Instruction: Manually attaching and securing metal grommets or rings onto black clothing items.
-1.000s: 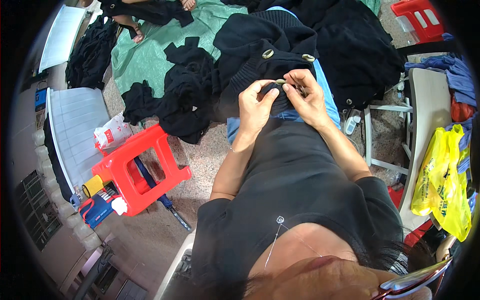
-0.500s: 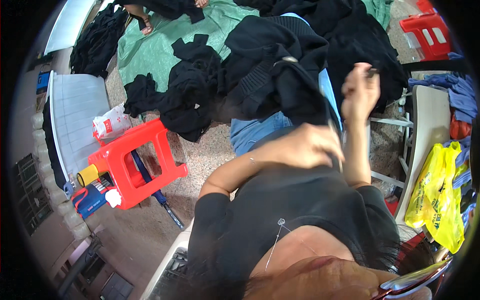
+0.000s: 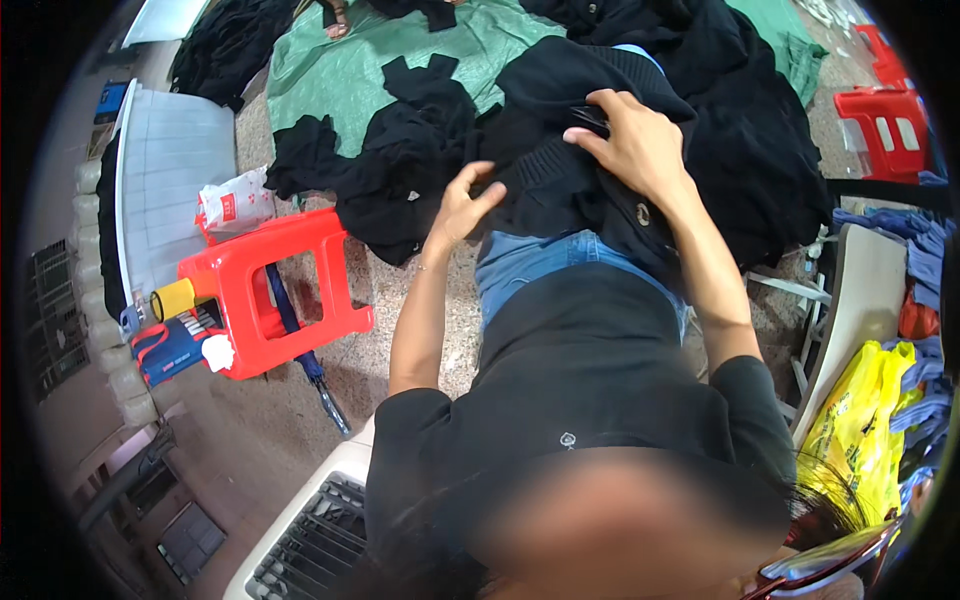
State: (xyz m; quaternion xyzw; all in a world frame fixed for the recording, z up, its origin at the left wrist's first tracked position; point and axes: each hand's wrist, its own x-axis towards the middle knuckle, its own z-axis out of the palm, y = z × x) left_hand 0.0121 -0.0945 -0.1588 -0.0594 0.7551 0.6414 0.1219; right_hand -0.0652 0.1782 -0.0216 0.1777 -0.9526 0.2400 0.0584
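A black knitted garment (image 3: 560, 190) with ribbed bands is spread over my lap, on top of my blue jeans (image 3: 530, 262). My right hand (image 3: 640, 145) lies over its far right part. Between that thumb and forefinger sits a small dark tool (image 3: 592, 117) with a thin glint; its exact kind is unclear. A round button (image 3: 642, 213) shows on the cloth below the right wrist. At the garment's left edge, my left hand (image 3: 464, 206) is open, thumb and fingers apart, holding nothing.
More black garments (image 3: 410, 140) lie to the left on a green sheet (image 3: 330, 70), and a large black heap (image 3: 750, 150) is at right. A red stool (image 3: 300, 290) stands left; a yellow bag (image 3: 860, 430) is at far right. Another person's foot (image 3: 337, 22) shows at the top.
My right hand has come down from the raised right side onto the garment. My left hand has moved from in front of my chest out to the garment's left edge.
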